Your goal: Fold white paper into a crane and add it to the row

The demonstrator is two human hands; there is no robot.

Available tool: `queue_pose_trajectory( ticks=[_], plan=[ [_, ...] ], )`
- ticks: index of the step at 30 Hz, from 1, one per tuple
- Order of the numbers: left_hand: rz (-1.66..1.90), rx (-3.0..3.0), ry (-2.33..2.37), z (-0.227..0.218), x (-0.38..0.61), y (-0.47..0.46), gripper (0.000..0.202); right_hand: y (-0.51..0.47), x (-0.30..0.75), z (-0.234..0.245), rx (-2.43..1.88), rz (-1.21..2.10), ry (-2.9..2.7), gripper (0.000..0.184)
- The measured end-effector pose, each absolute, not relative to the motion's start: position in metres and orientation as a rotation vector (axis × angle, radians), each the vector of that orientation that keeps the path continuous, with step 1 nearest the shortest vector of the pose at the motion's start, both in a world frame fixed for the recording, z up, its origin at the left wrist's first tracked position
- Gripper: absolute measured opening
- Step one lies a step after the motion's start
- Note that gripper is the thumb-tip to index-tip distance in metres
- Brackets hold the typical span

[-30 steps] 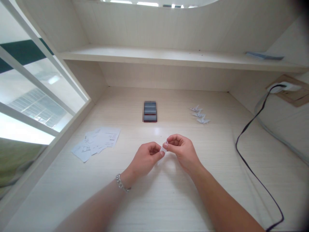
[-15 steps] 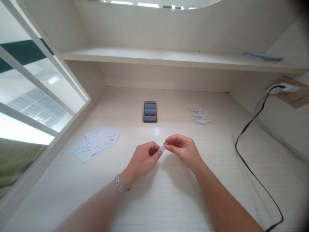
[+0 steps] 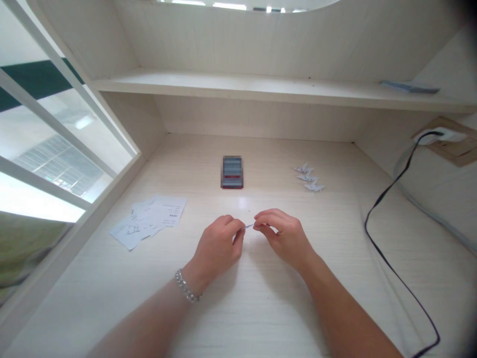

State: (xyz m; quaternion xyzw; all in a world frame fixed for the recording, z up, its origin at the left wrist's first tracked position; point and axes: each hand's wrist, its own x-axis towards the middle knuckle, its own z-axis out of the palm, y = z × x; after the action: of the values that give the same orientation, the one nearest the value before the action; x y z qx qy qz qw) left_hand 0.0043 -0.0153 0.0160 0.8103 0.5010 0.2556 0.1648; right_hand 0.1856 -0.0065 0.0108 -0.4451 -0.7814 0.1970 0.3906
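Observation:
Both my hands meet over the middle of the pale wooden desk [image 3: 261,308]. My left hand [image 3: 218,246], with a chain bracelet on the wrist, and my right hand [image 3: 285,237] each pinch one end of a small folded piece of white paper [image 3: 249,226]. The paper shows edge-on as a thin sliver between the fingertips. Both hands are closed on it, a little above the desk surface.
A stack of small printed paper slips [image 3: 151,219] lies at the left. A dark phone [image 3: 232,172] lies behind the hands. Three folded paper cranes [image 3: 309,179] sit at the back right. A black cable [image 3: 391,199] runs from a wall socket down the right side.
The paper has turned from a visible white flap to an edge-on sliver. Both hands have rolled slightly, knuckles more upward, and stayed in the same spot.

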Motion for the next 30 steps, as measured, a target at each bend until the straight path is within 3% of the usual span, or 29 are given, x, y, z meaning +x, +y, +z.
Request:
queue_pose_trajectory(
  ticks=[15,30],
  plan=[
    [0.705,2.364,1.475,0.018,0.004,-0.016,0.016,-0.006,0.193,0.018,-1.307,0.261,-2.117,0.018],
    [0.655,2.427,1.482,0.017,0.005,-0.017,0.018,-0.008,0.185,0.015,-1.180,0.534,-1.966,0.006]
  ],
)
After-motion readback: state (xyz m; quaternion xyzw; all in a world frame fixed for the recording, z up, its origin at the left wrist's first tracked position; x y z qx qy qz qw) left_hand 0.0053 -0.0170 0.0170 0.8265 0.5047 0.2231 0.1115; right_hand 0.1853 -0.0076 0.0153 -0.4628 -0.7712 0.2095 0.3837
